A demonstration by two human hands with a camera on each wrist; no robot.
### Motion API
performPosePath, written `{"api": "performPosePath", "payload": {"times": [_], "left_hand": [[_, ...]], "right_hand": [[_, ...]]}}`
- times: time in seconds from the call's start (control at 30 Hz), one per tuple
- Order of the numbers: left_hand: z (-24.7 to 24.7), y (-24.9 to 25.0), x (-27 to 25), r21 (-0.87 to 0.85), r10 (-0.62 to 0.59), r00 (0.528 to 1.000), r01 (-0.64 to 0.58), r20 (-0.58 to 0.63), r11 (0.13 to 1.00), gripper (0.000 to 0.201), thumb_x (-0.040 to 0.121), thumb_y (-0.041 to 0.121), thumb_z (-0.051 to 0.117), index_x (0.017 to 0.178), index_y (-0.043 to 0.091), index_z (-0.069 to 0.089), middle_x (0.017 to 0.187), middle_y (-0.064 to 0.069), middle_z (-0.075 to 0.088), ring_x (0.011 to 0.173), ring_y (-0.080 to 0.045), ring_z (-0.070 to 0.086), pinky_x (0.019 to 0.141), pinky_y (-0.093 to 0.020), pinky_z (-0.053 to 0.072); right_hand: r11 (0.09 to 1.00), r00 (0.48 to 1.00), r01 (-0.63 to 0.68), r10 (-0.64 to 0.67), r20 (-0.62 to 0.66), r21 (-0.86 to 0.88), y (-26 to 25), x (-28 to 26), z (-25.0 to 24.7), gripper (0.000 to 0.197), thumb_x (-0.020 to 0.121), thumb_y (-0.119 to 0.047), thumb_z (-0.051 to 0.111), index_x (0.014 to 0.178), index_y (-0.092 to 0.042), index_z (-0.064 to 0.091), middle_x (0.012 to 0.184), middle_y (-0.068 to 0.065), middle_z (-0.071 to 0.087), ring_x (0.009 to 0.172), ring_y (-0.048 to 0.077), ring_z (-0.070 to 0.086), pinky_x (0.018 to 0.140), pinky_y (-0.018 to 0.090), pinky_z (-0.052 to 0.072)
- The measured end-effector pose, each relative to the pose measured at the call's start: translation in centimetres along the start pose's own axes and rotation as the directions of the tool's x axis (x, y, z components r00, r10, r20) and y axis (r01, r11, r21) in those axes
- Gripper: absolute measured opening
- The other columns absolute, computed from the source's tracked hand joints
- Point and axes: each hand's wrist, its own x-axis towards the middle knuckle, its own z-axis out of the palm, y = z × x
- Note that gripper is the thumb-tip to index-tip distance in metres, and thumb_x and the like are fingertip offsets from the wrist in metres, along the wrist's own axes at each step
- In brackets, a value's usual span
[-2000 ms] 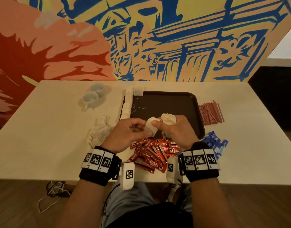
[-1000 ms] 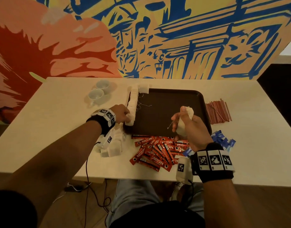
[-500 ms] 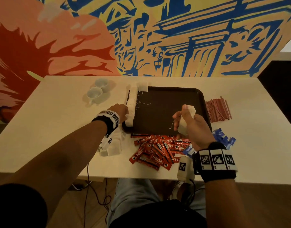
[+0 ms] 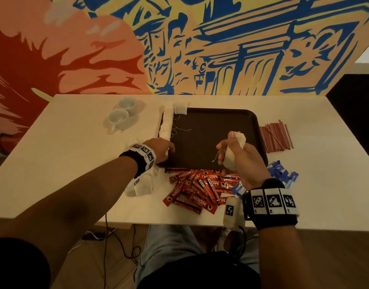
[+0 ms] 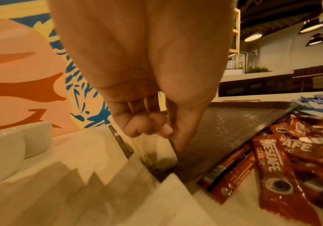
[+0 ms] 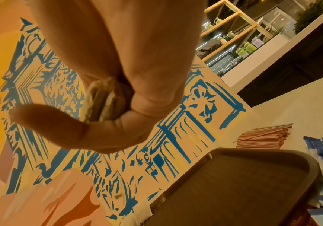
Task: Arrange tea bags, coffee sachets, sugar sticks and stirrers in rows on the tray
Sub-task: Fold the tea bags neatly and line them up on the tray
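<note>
left hand fingers on tea bag row; right hand gripping tea bags.

Tea bags line the tray's left edge; stirrers lie right.

Black wristbands with white square-coded marker blocks on both bare forearms; light jeans; dark top.

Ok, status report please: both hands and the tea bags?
Left hand pinching white paper tea bag at row end. Right hand gripping spare tea bags. Nothing in the way.
</note>
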Motion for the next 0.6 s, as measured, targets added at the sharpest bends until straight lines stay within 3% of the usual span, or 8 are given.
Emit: {"api": "performPosePath", "payload": {"times": [0.17,0.6], "left_hand": [[-0.35,0.21,0.06,0.027,0.013,0.998,-0.015,0.062,1.000,0.030,0.095,0.023,0.064,0.123,0.034,0.068,0.137,-0.001,0.059,0.121,-0.025,0.058,0.101,-0.036,0.050],[-0.51,-0.32,0.15,0.031,0.009,0.997,-0.011,0.070,0.999,0.032,0.095,0.025,0.066,0.127,0.027,0.065,0.136,-0.006,0.057,0.120,-0.027,0.058,0.102,-0.039,0.049]], "right_hand": [[1.000,1.000,0.004,-0.004,0.008,-0.003,0.20,0.03,0.00,0.049,0.102,-0.052,0.043,0.095,-0.011,0.067,0.076,0.006,0.063,0.071,0.016,0.061,0.053,0.031,0.054],[1.000,1.000,0.011,-0.011,0.013,-0.013,0.29,0.03,0.01,0.048,0.102,-0.052,0.042,0.096,-0.011,0.066,0.077,0.005,0.063,0.071,0.014,0.062,0.054,0.031,0.054]]}}
